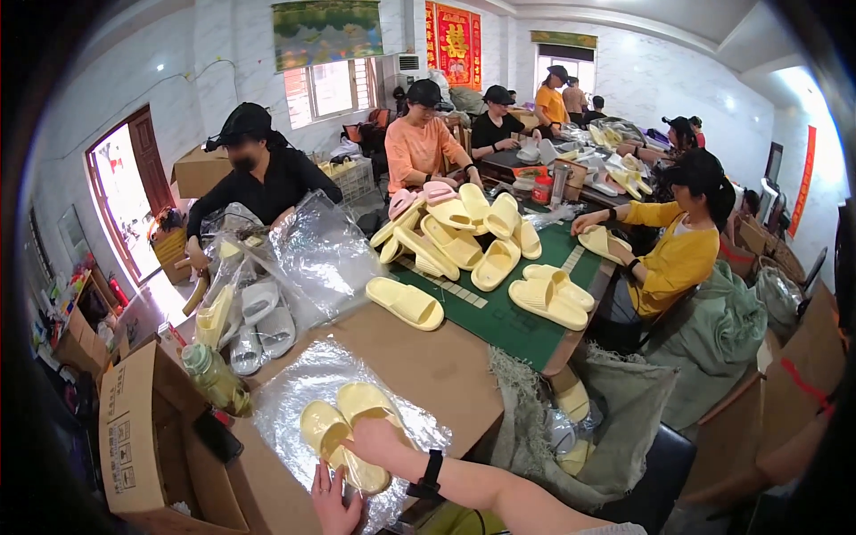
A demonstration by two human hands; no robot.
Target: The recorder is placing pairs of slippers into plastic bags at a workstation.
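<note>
A pair of pale yellow slippers [363,399] lies side by side on a clear plastic bag [299,370] at the table's near edge. My right hand [376,443] reaches across from the right, its fingers closed at the foot openings of the pair and partly hidden there. Just below the slippers, my left hand [333,501] has its fingers stretched out, with the tips close to the near left slipper and the bag's edge. Whether the slippers are inside the bag or on top of it I cannot tell.
Loose yellow slippers [450,242] are heaped on the green mat [455,308]. Left stand an open cardboard box [134,437], a green-lidded bottle [214,379] and bagged grey slippers [276,328]. A woven sack [615,401] hangs at the right. Co-workers sit around the tables.
</note>
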